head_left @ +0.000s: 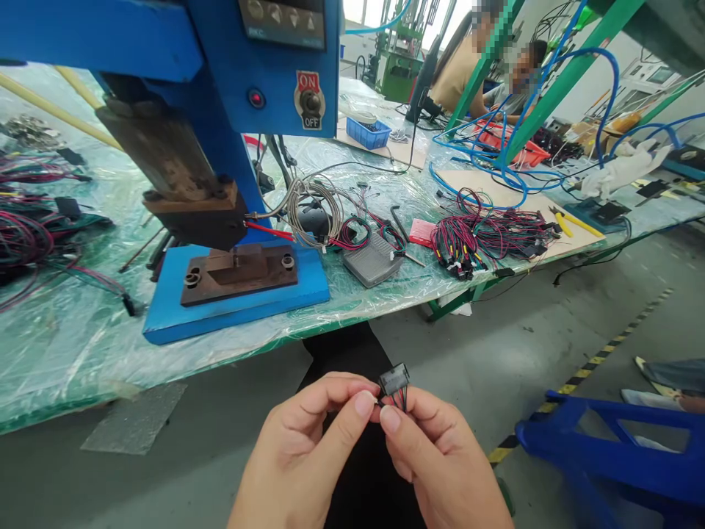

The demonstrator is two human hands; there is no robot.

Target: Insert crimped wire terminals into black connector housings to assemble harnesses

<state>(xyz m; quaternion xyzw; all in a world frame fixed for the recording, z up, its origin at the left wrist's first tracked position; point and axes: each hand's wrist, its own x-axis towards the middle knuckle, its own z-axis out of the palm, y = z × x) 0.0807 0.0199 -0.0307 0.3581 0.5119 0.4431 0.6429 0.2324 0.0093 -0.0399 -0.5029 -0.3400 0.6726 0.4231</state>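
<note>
Close in front of me, over my dark trousers, both hands meet around a small black wire connector (394, 378) with thin red and black wires coming out of its underside. My right hand (440, 448) pinches those wires just below the connector between thumb and fingers. At the connector's left side, my left hand (313, 433) has thumb and forefinger pressed together on a tiny end, perhaps of a wire, too small to make out. Ahead on the bench stands a blue press (176, 323) with a dark metal die (239, 275) on its base.
Wire bundles (485, 235) lie right of a grey pedal (373, 258), near yellow-handled pliers (562, 222). More wires (33, 242) sit left of the press. A blue stool (611, 433) stands on the floor at right. Other people (457, 73) sit farther back.
</note>
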